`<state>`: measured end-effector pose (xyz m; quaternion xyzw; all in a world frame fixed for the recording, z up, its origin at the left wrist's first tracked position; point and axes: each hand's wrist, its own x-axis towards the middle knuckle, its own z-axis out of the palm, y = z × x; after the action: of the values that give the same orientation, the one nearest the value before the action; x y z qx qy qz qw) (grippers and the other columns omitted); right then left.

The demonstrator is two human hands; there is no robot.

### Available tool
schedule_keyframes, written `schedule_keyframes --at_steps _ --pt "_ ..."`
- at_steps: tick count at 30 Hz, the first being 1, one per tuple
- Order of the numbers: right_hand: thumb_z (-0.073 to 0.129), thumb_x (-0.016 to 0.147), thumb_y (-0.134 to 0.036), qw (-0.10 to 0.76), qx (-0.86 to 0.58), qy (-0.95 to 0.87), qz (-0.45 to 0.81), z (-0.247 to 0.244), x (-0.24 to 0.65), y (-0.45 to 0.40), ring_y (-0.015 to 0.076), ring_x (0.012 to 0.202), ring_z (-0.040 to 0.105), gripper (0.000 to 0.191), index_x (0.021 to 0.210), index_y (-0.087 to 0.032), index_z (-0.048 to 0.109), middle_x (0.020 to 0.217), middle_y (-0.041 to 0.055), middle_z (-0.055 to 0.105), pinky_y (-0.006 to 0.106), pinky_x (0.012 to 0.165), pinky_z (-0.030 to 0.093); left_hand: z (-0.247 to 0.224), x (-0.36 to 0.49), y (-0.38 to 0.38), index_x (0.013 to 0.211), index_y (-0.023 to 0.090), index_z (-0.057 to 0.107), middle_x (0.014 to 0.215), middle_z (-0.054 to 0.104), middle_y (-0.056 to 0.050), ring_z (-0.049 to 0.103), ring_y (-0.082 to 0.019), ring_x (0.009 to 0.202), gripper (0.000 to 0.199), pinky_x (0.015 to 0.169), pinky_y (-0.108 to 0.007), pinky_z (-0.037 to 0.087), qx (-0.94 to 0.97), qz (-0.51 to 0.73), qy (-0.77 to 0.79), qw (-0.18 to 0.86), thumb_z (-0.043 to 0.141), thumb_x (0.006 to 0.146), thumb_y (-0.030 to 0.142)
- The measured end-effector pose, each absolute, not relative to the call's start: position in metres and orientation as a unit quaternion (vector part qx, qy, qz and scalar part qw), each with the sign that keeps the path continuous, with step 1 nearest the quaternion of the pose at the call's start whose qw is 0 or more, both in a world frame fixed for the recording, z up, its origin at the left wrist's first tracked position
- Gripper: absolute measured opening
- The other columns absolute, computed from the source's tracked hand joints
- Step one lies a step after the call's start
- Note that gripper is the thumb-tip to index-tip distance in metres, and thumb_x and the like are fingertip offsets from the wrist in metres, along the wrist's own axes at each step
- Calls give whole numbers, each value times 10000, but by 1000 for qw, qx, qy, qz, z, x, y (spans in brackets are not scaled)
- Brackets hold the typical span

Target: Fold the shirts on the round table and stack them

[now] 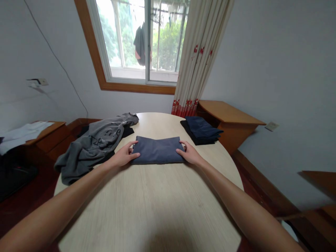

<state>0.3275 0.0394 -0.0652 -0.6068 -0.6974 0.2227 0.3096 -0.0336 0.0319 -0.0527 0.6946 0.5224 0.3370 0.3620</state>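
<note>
A folded dark blue-grey garment forms a flat rectangle over the middle of the pale round table. My left hand grips its left end, thumb on top and fingers at the edge. Its right end is pinched by my right hand in the same way. Fingers beneath the cloth are partly hidden. I cannot tell whether the garment rests on the table or is slightly lifted.
A rumpled grey printed garment lies over the table's left edge, with black cloth under it. Folded dark clothes are stacked at the back right, near a wooden desk. White cloth lies on a cabinet at far left.
</note>
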Motion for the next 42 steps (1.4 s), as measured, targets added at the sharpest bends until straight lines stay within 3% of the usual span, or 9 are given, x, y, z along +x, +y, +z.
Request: schedule_keyframes --at_steps 4,8,12,15,22,30,34,38,42 --pt "549 931 -342 313 -587 -726 173 -62 331 22 247 968 651 497 1394 -164 512 1097 112 698 366 864 500 -52 -42 23 1352 177 540 600 436 95 487 -140 564 738 570 -260 354 700 331 509 377 705 733 544" --pt "485 992 -349 218 -626 -739 118 -51 325 0 306 1147 635 545 1490 -136 421 1310 194 643 405 965 469 -47 -49 16 1399 149 492 633 529 52 560 -194 612 789 596 -296 410 719 254 545 349 621 775 615" --pt "450 1013 -413 134 -673 -728 1 -27 300 -7 375 1236 571 584 1503 -95 434 1375 253 580 471 1019 425 -26 -24 7 1454 131 480 1073 709 -135 648 -309 1017 715 886 -409 483 774 208 583 137 518 894 574" --pt "435 1022 -447 131 -601 -788 -39 -17 270 4 347 1336 493 550 1477 -145 495 1469 200 531 472 1119 337 -21 16 8 1413 164 549 1452 567 -151 496 -315 1339 554 1136 -463 342 834 212 510 13 409 986 488" --pt "318 1056 -502 87 -553 -828 43 -46 257 25 251 1527 259 593 1542 -179 421 1629 97 353 512 1240 148 -58 42 25 1527 166 451 1643 325 -104 255 -322 1528 635 1216 -554 212 830 103 547 33 297 1025 524" --pt "272 1047 -553 52 -631 -768 101 -48 299 12 280 1542 225 682 1621 -186 237 1680 97 207 534 1221 212 -57 5 35 1586 216 337 1669 253 -117 247 -317 1533 658 1191 -595 226 770 56 632 68 221 1021 533" --pt "314 1024 -584 12 -638 -768 64 -30 286 -36 382 1459 374 716 1560 -115 390 1619 196 336 552 1143 326 -43 -5 25 1467 139 508 1539 473 -204 429 -367 1425 655 1107 -565 362 746 44 665 9 229 1010 516" --pt "314 1000 -651 -25 -615 -785 70 2 274 -92 361 1065 684 674 1146 -159 751 1192 204 712 458 916 493 -30 -20 14 1120 101 716 1249 668 -261 639 -414 1143 794 902 -485 497 709 35 703 46 225 942 700" --pt "401 987 -631 0 -627 -773 94 22 270 -103 290 839 717 584 882 -200 780 890 145 763 360 740 502 -26 -26 17 875 168 715 981 758 -182 705 -354 922 674 730 -359 491 723 33 669 169 512 754 799"
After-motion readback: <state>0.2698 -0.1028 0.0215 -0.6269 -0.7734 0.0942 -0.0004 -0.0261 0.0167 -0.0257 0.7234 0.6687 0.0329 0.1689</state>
